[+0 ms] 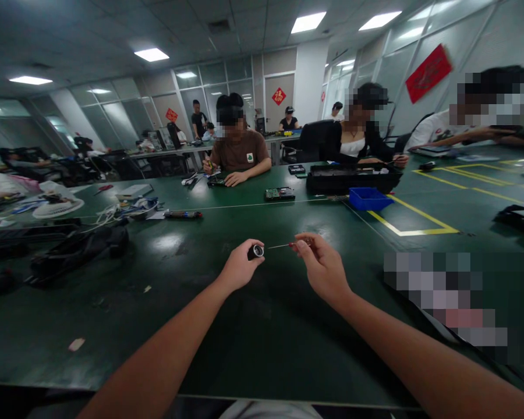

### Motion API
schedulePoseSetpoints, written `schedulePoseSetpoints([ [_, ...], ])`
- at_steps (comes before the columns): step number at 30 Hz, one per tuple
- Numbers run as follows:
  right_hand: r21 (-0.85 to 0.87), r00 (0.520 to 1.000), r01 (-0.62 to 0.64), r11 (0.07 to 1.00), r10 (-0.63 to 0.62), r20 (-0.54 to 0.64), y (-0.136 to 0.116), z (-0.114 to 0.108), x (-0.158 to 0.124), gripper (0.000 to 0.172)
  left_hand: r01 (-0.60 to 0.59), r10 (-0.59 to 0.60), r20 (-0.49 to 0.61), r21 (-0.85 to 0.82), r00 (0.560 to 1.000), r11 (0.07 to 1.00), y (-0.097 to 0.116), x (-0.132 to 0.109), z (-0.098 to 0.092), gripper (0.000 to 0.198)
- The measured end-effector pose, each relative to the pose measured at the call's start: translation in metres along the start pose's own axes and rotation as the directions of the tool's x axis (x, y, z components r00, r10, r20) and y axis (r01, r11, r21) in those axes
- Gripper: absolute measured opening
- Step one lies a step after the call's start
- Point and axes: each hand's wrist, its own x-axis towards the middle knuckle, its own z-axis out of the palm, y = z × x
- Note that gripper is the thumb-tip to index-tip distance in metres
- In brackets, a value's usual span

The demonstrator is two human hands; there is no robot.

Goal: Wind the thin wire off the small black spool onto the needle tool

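Observation:
Above the green table, my left hand [241, 265] is closed around a small black cylindrical part [256, 251] with a pale ring at its end, which faces right. I cannot make out what kind of part it is. My right hand [323, 262] pinches a screwdriver [283, 245] by its red handle. The thin shaft points left, and its tip is a short way from the ringed end, apart from it. The palm side of my right hand hides part of the handle.
The green table [262, 337] bears a blue bin [369, 199], a long black housing [349, 179], a circuit-board device [279, 194] and a dark pen-like tool [182, 215]. Cables [131, 209] and a black bag-like item [81, 253] lie left. Co-workers sit across the table.

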Motion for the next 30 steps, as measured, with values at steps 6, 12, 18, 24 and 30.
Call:
schedulePoseSetpoints([
  [6, -0.004, 0.996, 0.035, 0.999, -0.035, 0.081, -0.0019, -0.0005, -0.0016, 0.026, -0.087, 0.086, -0.053, -0.019, 0.995, 0.996, 0.0011, -0.0028, 0.007, 0.039],
  [12, -0.074, 0.996, 0.034, 0.997, -0.027, 0.084, -0.0035, 0.0, 0.0006, 0.025, -0.061, 0.058, -0.069, -0.035, 0.996, 0.998, 0.0042, -0.0038, 0.0071, 0.037],
  [18, -0.117, 0.999, 0.016, 0.993, -0.011, 0.042, -0.0008, 0.0006, 0.0023, 0.025, -0.069, 0.068, -0.068, -0.013, 0.995, 0.998, 0.0044, -0.0039, 0.0056, 0.039],
  [24, -0.217, 0.998, 0.004, 0.976, 0.011, 0.066, -0.0048, -0.0024, 0.0025, 0.032, -0.139, 0.143, -0.062, 0.069, 0.988, 0.988, 0.0025, -0.0045, 0.004, 0.038],
  [30, -0.258, 0.996, 0.056, 0.965, -0.035, 0.084, -0.0083, -0.005, 0.0042, 0.03, -0.162, 0.168, -0.037, 0.129, 0.985, 0.978, 0.0046, -0.0055, 0.0029, 0.038],
])
